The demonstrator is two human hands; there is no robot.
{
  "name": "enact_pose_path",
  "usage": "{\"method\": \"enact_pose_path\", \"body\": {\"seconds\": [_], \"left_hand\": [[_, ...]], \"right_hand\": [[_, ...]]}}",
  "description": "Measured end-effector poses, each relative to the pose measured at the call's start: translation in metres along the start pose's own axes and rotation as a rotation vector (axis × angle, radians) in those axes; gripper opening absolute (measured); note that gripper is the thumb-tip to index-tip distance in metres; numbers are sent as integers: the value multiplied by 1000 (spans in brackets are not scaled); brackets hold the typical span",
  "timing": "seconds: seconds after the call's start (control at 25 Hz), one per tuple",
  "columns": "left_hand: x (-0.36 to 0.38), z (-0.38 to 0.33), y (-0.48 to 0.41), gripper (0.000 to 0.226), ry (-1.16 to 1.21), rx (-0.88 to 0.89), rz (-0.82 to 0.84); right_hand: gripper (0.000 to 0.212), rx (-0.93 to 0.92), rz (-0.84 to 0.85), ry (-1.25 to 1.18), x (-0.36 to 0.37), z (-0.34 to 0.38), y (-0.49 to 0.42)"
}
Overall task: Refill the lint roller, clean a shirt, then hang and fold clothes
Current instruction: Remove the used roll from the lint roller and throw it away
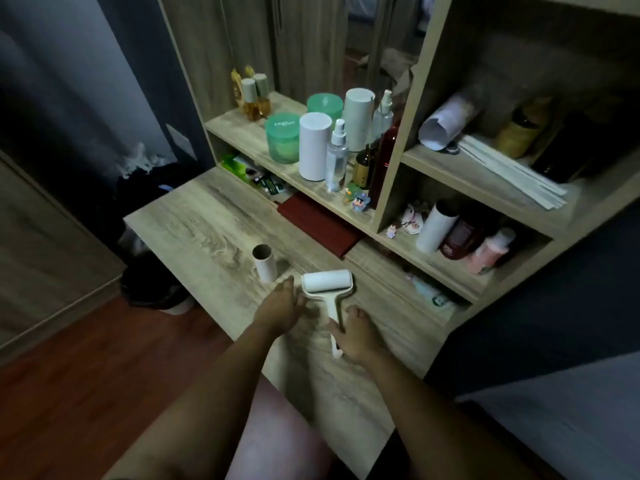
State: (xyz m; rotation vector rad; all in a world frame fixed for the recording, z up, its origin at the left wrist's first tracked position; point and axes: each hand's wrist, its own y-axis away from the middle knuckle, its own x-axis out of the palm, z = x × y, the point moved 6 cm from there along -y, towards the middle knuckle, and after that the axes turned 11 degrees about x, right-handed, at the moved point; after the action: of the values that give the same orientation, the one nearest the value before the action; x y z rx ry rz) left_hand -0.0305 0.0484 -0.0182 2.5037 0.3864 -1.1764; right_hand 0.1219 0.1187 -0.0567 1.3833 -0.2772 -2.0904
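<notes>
The right hand (pixel 355 332) curled round the handle of the lint roller (pixel 327 280), which lay on the desk (pixel 207 220). Left of that grip, the left hand (pixel 278 306) lay spread, fingertips beside the roller's head; a cardboard tube (pixel 265 263) stood beyond.

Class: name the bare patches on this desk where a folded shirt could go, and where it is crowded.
Bare: the desk behind the cardboard tube, left of the dark red item; also the near strip below the left hand and right hand. Crowded: around the lint roller, and the bottle shelf.
</notes>
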Motion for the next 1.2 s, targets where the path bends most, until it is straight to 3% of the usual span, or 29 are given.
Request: {"method": "enact_pose_path", "body": {"seconds": [0.16,0.4,0.56,0.64,0.72,0.84,0.92,0.96,1.2], "left_hand": [[5,4,-32,47,147,-122,-148],[23,11,-47,43,216,-230,-118],[19,9,-40,33,460,-262,-217],[10,1,-36,27,570,-223,-272],[0,-12,-31,26,613,-142,-297],[-5,-26,-19,30,598,-15,-187],[-2,-33,-6,33,518,68,-132],[0,-37,0,34,471,95,-140],[11,-58,30,26,496,161,-244]], "right_hand": [[56,-66,100,14,14,3,-14],[50,-179,77,157,20,4,-24],[43,-184,157,56,14,-5,-24],[46,-148,229,-126,10,-9,-20],[58,-22,247,-474,-2,-12,-21],[61,227,229,-1002,-19,-19,-33],[88,283,254,-970,-24,-20,-38],[87,279,265,-911,-27,-18,-35],[23,257,74,-844,-43,-26,-20]]}}
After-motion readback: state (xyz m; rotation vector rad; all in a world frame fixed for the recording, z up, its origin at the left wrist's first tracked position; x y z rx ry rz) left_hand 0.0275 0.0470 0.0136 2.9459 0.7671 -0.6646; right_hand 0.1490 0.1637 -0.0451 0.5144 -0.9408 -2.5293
